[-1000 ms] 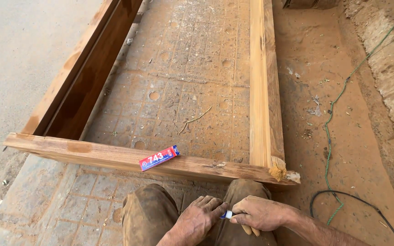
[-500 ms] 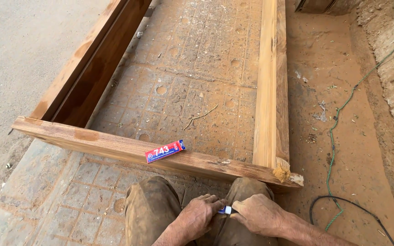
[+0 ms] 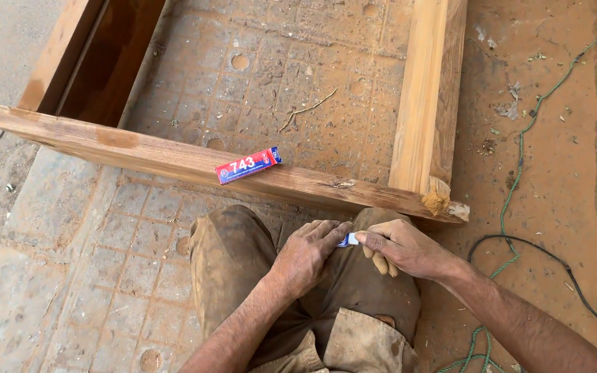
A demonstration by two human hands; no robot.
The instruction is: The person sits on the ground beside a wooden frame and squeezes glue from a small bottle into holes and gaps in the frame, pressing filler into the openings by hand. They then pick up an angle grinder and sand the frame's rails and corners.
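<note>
Both hands meet above the knees of the person, who crouches at the near rail of a wooden frame (image 3: 174, 157) lying flat on the paved floor (image 3: 91, 276).

1. Left hand (image 3: 305, 257): fingers curled, tips pressed against a small white-and-blue object (image 3: 347, 240).
2. Right hand (image 3: 403, 246): thumb and forefinger pinch the same object from the other side. Only a short end shows between the two hands; it is probably a small tube, but most of it is covered.
3. Package: a flat, oblong carton (image 3: 248, 165) lies on top of the near rail, tilted slightly, its right end higher. Its face is red with white print; both ends are blue. It lies apart from both hands, beyond the left knee.
4. Frame corner (image 3: 439, 202): the right-hand rail meets the near rail here; the joint shows frayed, pale wood fibre.
5. Green cord (image 3: 519, 148): runs over the sandy ground to the right of the frame, beside a black cable (image 3: 554, 259).
</note>
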